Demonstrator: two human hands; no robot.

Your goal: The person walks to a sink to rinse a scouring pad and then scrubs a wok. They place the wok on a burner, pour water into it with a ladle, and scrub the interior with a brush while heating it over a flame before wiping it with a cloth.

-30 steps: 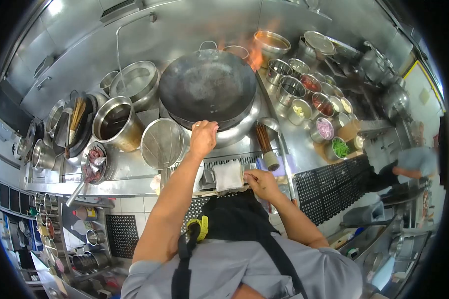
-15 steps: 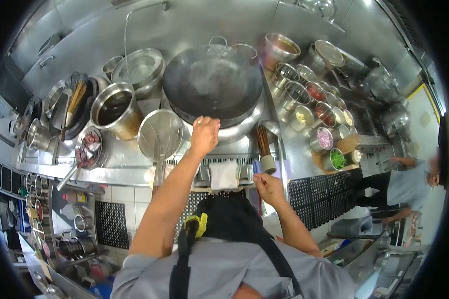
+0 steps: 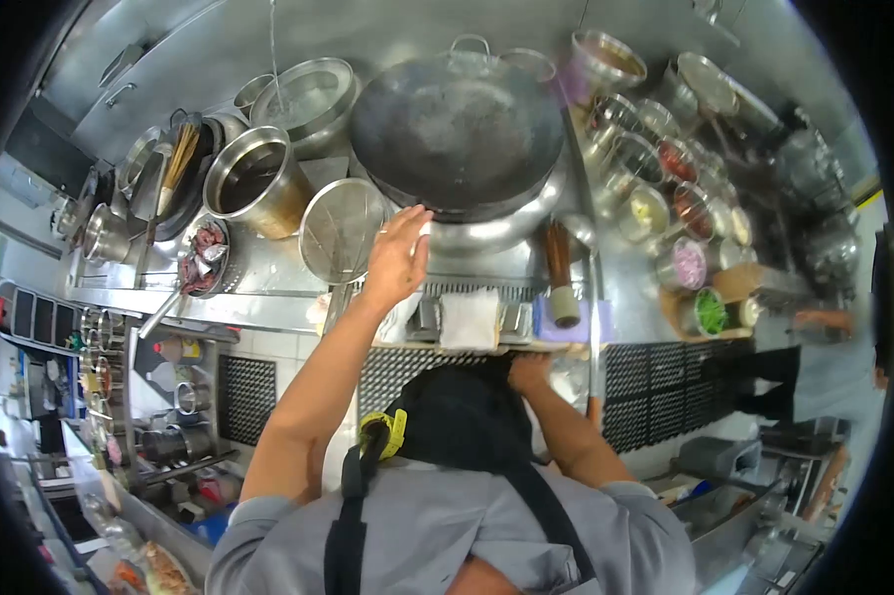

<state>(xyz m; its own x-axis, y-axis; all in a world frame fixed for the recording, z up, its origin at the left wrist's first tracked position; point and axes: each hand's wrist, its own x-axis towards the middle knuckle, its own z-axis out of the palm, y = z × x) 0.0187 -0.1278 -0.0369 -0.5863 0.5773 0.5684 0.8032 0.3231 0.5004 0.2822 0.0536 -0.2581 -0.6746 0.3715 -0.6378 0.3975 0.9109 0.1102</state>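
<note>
A large dark wok sits on the round steel burner ring in front of me. My left hand is raised by the wok's near left edge, fingers stretched out, holding nothing. Beside it a wire-mesh strainer rests on the counter. My right hand is low at the counter's front edge, its fingers hidden from view. Between the hands, a folded white cloth hangs at the front edge. To its right stands a bamboo wok brush.
Left of the wok are a tall pot of dark liquid, a basin under running water and a perforated ladle with dark pieces. Several ingredient pots, one with chopped greens, crowd the right side. A co-worker stands at far right.
My left hand has come off the wok's near edge, its fingers now extended. My right hand has moved down to the counter's front edge. The view has shifted.
</note>
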